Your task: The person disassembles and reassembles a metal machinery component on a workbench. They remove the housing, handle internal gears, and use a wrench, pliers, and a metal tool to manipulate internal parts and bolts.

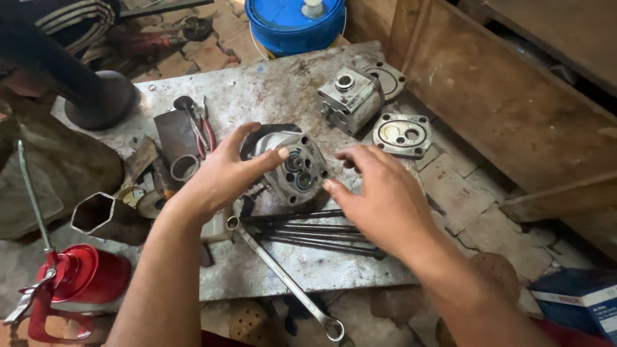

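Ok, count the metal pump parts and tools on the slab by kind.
Pump bodies: 2, one under the left hand and right hand at, one at
Cover plates: 2
Long bolts: 4
Spanner: 1
Pliers: 1
Total: 10

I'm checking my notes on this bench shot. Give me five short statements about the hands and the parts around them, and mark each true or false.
1. The left hand rests on the round metal housing. True.
2. The right hand holds the ring spanner. False: the spanner lies untouched on the metal plate.
3. Long dark rods lie beneath the hands. True.
4. The oil can is blue. False: it is red.
5. A flat cover plate lies to the right of the housing. True.
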